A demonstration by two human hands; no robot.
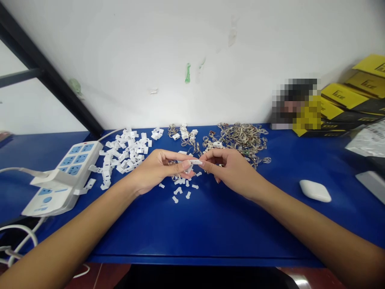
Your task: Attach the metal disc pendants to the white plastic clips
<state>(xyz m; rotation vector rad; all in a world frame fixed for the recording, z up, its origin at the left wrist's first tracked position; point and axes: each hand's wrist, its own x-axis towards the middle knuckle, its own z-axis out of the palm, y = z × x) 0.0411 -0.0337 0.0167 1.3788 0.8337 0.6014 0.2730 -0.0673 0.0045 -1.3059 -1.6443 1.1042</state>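
White plastic forms the power strip point(71, 160) at the far left, into which a white plug point(49, 179) is fitted. Beside it, a loose pile of white clips point(128, 150) is spread over the blue table point(210, 228). Next, a small white piece point(195, 162) is held above the middle of the table by the left hand point(159, 168), its thumb and fingers closed around the left part. Below, small white pins point(179, 190) are scattered; behind, white parts and metal loops are mixed in a small cluster point(186, 135). The piece's right end is pinched by the right hand point(230, 166), its thumb and forefinger drawn together and its lower fingers curled. Beyond that hand, metal parts are heaped point(243, 138). Further right, a rounded white case point(315, 190) is set down alone, and yellow-and-black boxes point(344, 96) are stacked against the wall point(135, 52), with a clear packet point(368, 138) placed in front.
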